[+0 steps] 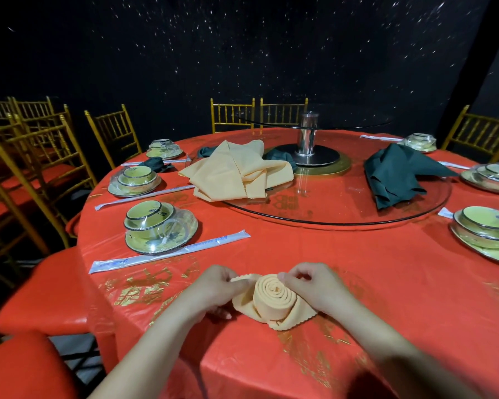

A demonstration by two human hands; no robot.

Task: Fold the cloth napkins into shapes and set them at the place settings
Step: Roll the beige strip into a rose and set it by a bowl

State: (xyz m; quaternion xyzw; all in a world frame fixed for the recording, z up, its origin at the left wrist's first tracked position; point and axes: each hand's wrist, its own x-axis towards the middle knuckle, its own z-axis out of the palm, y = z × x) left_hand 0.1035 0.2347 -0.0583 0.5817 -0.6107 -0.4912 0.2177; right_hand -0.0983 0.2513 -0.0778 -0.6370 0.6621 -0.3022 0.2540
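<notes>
1. A peach cloth napkin (274, 298), rolled into a tight spiral with scalloped corners spread beneath it, sits on the glossy red tablecloth (372, 269) near the table's front edge
2. The left hand (219, 286) pinches a soft flap at the roll's left side
3. The right hand (314, 285) pinches the coil's upper right rim with curled fingers
4. Loose peach napkins (236, 171) and a crumpled dark green napkin (398, 174) lie on the round glass turntable (329, 204)

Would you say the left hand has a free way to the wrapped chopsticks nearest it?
Probably yes: only bare tablecloth lies between the left hand and the wrapped chopsticks, but it must first release the rolled napkin it pinches.
</notes>
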